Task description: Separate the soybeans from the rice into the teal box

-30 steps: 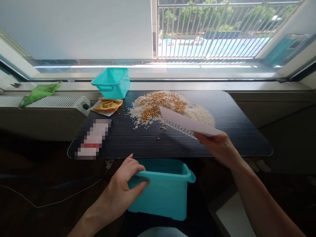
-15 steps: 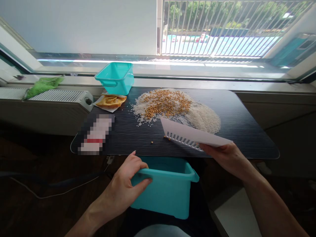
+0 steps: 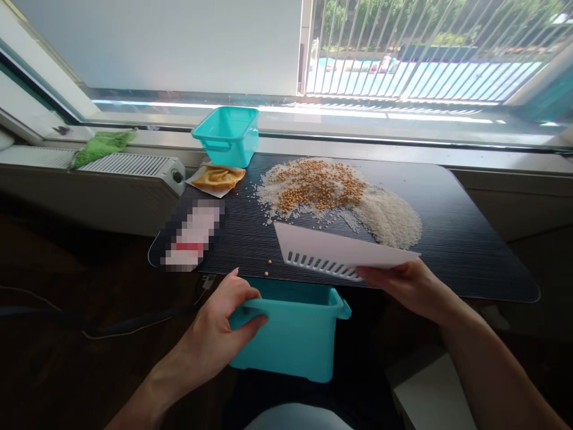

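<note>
My left hand point(image 3: 221, 322) grips the near left rim of a turquoise plastic bin point(image 3: 282, 340), thumb outside and fingers over the edge. The bin is held just below the table's front edge, its mouth facing up. My right hand point(image 3: 407, 283) is closed on the right end of a white slotted plastic panel point(image 3: 331, 248), which stands tilted on its slotted edge near the table's front. Two loose yellow chickpea-like grains point(image 3: 269, 261) lie left of the panel. Behind it spreads a pile of white rice point(image 3: 396, 218) with many more of these yellow grains point(image 3: 317, 188) on top.
A second turquoise bin point(image 3: 230, 143) stands at the table's back left corner. Before it lies a folded pastry point(image 3: 219, 177) on white paper. A blurred-out flat item point(image 3: 192, 236) rests at the left edge. A green cloth point(image 3: 104, 148) lies on the radiator point(image 3: 147, 164).
The white panel has moved left and toward the table's front edge, and loose yellow grains have shifted nearer the edge. My left hand keeps its hold on the bin. The view has shifted slightly.
</note>
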Demonstrator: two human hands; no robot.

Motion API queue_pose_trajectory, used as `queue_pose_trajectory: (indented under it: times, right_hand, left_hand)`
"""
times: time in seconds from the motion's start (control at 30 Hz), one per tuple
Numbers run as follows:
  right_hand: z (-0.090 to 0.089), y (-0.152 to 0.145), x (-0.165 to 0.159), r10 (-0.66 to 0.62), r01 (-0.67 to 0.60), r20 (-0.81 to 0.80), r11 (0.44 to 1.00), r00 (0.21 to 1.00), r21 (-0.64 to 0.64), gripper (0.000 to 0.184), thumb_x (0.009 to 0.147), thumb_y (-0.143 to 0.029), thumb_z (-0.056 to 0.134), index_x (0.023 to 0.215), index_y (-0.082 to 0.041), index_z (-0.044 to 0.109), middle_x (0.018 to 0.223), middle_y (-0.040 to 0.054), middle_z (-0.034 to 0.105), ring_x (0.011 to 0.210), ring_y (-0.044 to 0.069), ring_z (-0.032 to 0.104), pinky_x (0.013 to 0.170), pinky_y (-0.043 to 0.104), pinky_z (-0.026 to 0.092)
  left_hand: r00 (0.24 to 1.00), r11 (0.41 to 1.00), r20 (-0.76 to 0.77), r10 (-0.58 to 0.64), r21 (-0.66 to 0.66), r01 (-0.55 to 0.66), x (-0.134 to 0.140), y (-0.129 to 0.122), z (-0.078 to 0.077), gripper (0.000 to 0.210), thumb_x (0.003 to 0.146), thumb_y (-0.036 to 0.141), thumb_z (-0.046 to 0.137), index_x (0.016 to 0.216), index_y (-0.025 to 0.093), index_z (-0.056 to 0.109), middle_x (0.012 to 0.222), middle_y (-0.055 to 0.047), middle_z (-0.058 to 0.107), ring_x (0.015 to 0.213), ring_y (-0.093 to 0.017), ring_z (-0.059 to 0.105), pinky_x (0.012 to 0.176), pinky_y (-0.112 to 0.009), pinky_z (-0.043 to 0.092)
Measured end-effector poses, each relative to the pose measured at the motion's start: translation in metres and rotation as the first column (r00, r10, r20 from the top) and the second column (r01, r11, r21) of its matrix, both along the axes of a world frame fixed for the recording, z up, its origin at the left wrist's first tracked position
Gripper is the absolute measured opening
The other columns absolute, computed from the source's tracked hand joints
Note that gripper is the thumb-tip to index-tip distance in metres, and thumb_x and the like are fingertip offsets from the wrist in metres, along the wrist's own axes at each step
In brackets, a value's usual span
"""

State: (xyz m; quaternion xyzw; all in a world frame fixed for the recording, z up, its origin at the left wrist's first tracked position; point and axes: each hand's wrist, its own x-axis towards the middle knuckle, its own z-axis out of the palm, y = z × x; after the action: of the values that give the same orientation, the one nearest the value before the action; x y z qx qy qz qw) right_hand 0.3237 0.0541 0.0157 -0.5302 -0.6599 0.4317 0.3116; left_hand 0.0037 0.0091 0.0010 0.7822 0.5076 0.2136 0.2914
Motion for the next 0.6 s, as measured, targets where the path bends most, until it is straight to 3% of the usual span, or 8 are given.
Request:
queue_pose_trajectory:
  times: [0.1, 0.2, 0.3, 0.43, 0.6]
  right_hand:
    - [-0.004, 0.016, -0.022, -0.051, 0.051, 0.004, 0.997, 0.999, 0.063, 0.029, 0.08, -0.044, 0.065, 0.09, -0.018, 0.074, 0.081, 0.0039, 0.073, 0.072, 0.02, 0.064, 0.063, 0.029, 0.053]
    - [-0.008, 0.026, -0.049, 0.037, -0.038, 0.029, 0.998, 0.999, 0.048, 0.026, 0.083, -0.04, 0.06, 0.086, -0.017, 0.07, 0.072, 0.0011, 0.066, 0.063, 0.014, 0.057, 0.054, 0.023, 0.045]
    - [-0.013, 0.032, -0.076, 0.11, -0.112, 0.028, 0.989, 0.994, 0.1, 0.022, 0.085, -0.035, 0.057, 0.081, -0.016, 0.067, 0.076, 0.001, 0.065, 0.064, 0.012, 0.054, 0.055, 0.022, 0.04]
    - [-0.022, 0.044, -0.108, 0.143, -0.143, 0.009, 0.974, 0.99, 0.175, 0.02, 0.086, -0.033, 0.055, 0.082, -0.017, 0.066, 0.076, 0.0011, 0.064, 0.067, 0.013, 0.055, 0.057, 0.022, 0.039]
    - [-0.019, 0.05, -0.115, 0.202, -0.207, 0.043, 0.965, 0.978, 0.162, 0.021, 0.086, -0.033, 0.054, 0.078, -0.017, 0.065, 0.07, 0.0002, 0.062, 0.064, 0.013, 0.054, 0.054, 0.022, 0.039]
  left_hand:
    - [0.998, 0.998, -0.042, 0.049, 0.03, -0.047, -0.009, -0.003, -0.001, 0.009, 0.085, 0.029, 0.061, 0.091, 0.022, 0.059, 0.091, -0.001, 0.064, 0.103, -0.022, 0.061, 0.117, -0.053, 0.03]
    - [0.994, 0.996, -0.074, 0.078, 0.043, -0.074, -0.021, -0.006, -0.002, 0.011, 0.085, 0.031, 0.06, 0.092, 0.022, 0.062, 0.095, -0.003, 0.066, 0.112, -0.025, 0.058, 0.117, -0.052, 0.031]
    - [0.987, 0.993, -0.115, 0.115, 0.036, -0.112, -0.036, -0.007, -0.003, 0.013, 0.084, 0.033, 0.062, 0.092, 0.023, 0.063, 0.095, -0.003, 0.067, 0.118, -0.028, 0.055, 0.116, -0.053, 0.032]
    - [0.963, 0.977, -0.169, 0.209, 0.079, -0.198, -0.055, -0.008, -0.003, 0.017, 0.082, 0.037, 0.064, 0.09, 0.023, 0.066, 0.096, -0.005, 0.068, 0.117, -0.032, 0.055, 0.104, -0.05, 0.046]
    - [0.959, 0.971, -0.169, 0.229, 0.106, -0.214, -0.061, -0.007, -0.004, 0.016, 0.082, 0.037, 0.063, 0.088, 0.022, 0.066, 0.091, -0.004, 0.068, 0.114, -0.03, 0.057, 0.106, -0.049, 0.044]
